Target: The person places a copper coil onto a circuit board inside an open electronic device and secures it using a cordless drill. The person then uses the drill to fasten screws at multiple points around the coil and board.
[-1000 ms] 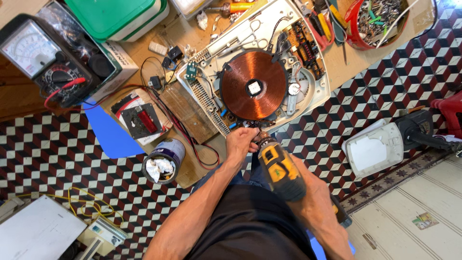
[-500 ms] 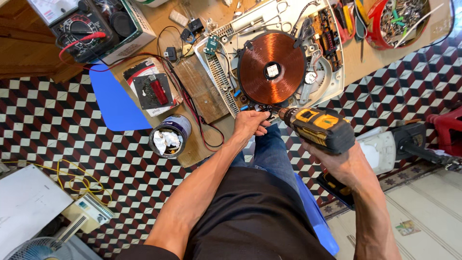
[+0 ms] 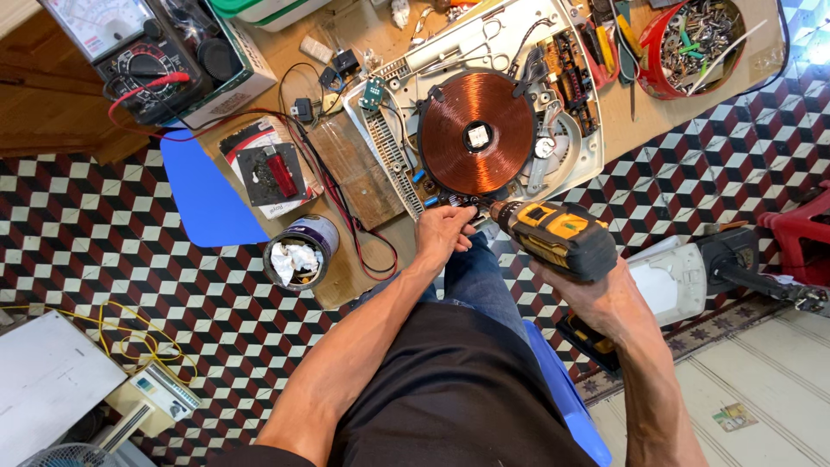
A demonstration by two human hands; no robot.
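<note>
**A:** Right hand (image 3: 605, 298) is wrapped around the yellow cordless drill (image 3: 558, 238), with the bit at the near edge of the opened induction cooker (image 3: 484, 121). Left hand (image 3: 443, 232) pinches something small right beside the tip.

**B:** Fingers that close could get nicked if the bit skips. The copper coil (image 3: 475, 132) sits just past it, and there's barely any table edge (image 3: 346, 285) left.

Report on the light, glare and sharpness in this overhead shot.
Head view: even daylight, soft shadows; white glare at the top right corner; copper coil, drill and left hand are sharp; the wide lens bends the tiled floor toward the edges.
</note>
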